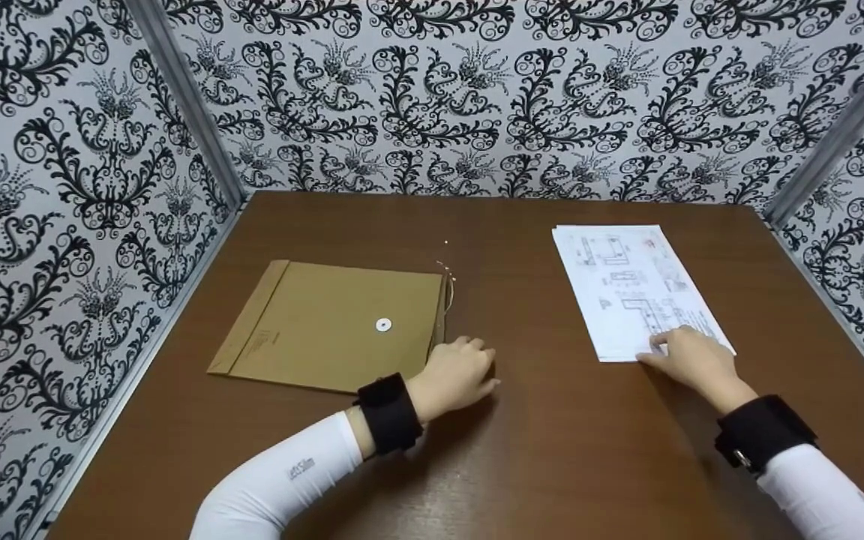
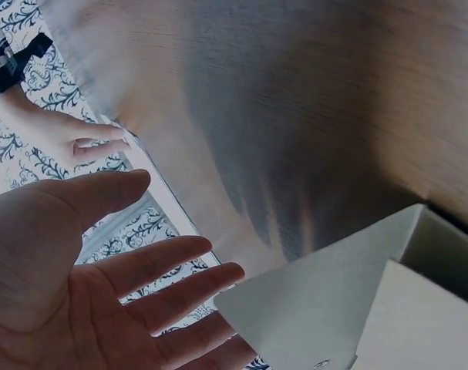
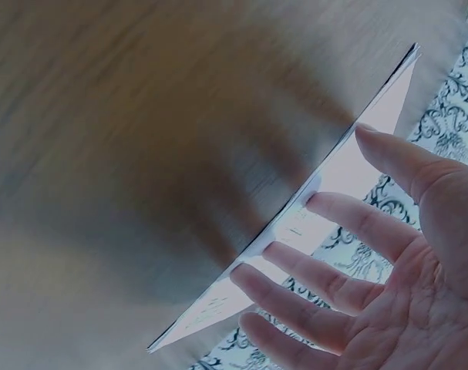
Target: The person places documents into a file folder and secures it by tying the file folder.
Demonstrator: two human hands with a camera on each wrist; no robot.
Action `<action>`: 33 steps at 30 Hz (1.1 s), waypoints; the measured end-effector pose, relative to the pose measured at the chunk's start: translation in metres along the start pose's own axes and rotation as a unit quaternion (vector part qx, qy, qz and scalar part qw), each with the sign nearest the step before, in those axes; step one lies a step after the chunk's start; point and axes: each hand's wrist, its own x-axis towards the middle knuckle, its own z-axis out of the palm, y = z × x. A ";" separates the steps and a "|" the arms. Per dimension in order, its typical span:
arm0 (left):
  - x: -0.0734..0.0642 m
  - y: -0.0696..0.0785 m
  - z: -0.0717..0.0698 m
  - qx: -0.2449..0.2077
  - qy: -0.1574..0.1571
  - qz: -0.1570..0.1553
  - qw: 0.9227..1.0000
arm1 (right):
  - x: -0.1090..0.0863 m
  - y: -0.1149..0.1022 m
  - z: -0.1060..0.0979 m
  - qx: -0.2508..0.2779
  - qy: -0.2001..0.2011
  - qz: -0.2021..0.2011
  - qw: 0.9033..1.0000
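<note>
A brown string-tie envelope (image 1: 334,307) lies on the left of the table, its white button disc (image 1: 383,325) facing up and its thin string at the right end. My left hand (image 1: 453,377) is at the envelope's lower right corner. In the left wrist view its fingers are extended beside the flap (image 2: 326,285), which partly covers the fingertips. Further right lies a stack of white sheets (image 1: 619,285) printed with technical drawings. My right hand (image 1: 694,364) touches the stack's near edge, its thumb by that edge and its fingers over the sheets (image 3: 334,173).
The brown wooden table (image 1: 522,450) is bounded by patterned walls (image 1: 439,97) at the back and both sides. Grey metal posts (image 1: 188,105) stand in the corners.
</note>
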 end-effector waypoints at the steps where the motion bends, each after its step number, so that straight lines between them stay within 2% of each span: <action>1: 0.000 0.000 0.000 -0.001 0.000 0.000 1.000 | -0.002 -0.002 0.001 -0.003 0.004 -0.004 1.000; 9: 0.002 -0.001 -0.002 -0.007 -0.002 0.006 1.000 | -0.013 -0.019 0.006 -0.041 0.021 -0.044 0.998; 17: 0.005 -0.002 -0.003 -0.009 -0.016 0.007 1.000 | -0.022 -0.035 0.007 -0.052 -0.023 -0.050 0.997; 33: 0.010 -0.004 -0.002 -0.010 -0.079 -0.006 0.997 | -0.040 -0.067 0.011 -0.053 -0.046 -0.080 0.994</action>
